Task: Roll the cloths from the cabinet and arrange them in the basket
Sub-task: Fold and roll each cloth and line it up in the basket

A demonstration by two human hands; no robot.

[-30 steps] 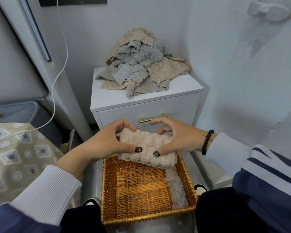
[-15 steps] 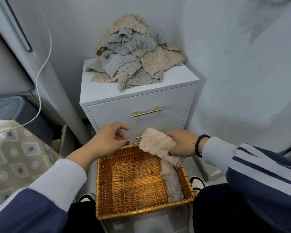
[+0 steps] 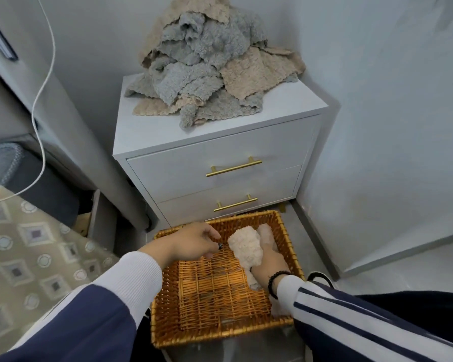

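The right hand (image 3: 268,265) grips a rolled beige cloth (image 3: 246,248) inside the wicker basket (image 3: 168,333), at its right side beside another roll (image 3: 267,235). The left hand (image 3: 194,242) hovers over the basket's far-left rim, fingers loosely curled, holding nothing. Beyond, more cloths (image 3: 209,64) are heaped on the white cabinet (image 3: 220,158).

I am in a home bedroom corner: a white two-drawer cabinet (image 3: 215,163) with gold handles stands against the pale wall, a bed with a patterned cover (image 3: 32,246) lies at my left, and a white charging cable (image 3: 43,100) hangs down.
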